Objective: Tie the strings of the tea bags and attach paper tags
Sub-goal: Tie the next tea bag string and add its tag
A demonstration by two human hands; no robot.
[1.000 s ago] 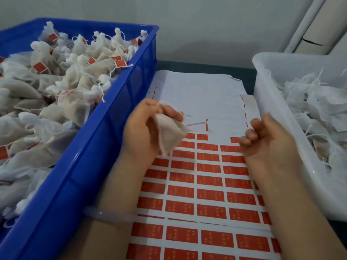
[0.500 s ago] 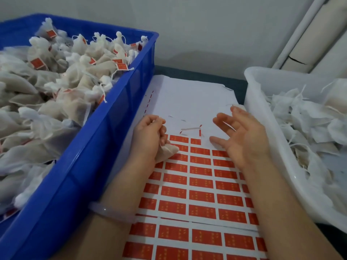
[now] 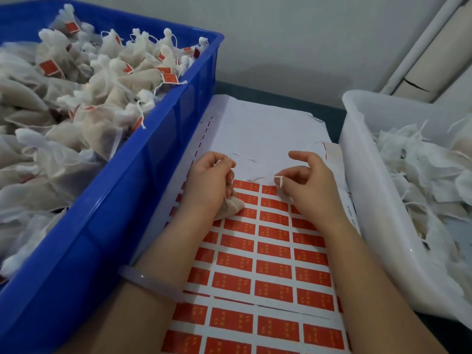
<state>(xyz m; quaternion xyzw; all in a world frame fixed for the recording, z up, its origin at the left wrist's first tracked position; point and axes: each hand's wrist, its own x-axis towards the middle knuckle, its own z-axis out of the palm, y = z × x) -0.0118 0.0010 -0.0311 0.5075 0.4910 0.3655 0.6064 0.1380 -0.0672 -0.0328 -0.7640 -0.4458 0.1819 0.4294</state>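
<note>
Two hands work over the label sheet (image 3: 268, 251), with one tea bag in play.
On the sheet's left edge the left hand (image 3: 208, 182) curls round the tea bag (image 3: 231, 209), whose soft corner pokes out below the fingers. At the sheet's top red row the right hand (image 3: 313, 182) pinches a small paper tag (image 3: 279, 180) between thumb and forefinger. The bag looks light, limp and easily torn, so it is probably best taken by its gathered neck rather than its filled belly. Left of the sheet a blue crate (image 3: 102, 226) is heaped with tagged bags (image 3: 107, 80); right of it a white tub (image 3: 365, 187) holds untagged bags (image 3: 421, 169).
</note>
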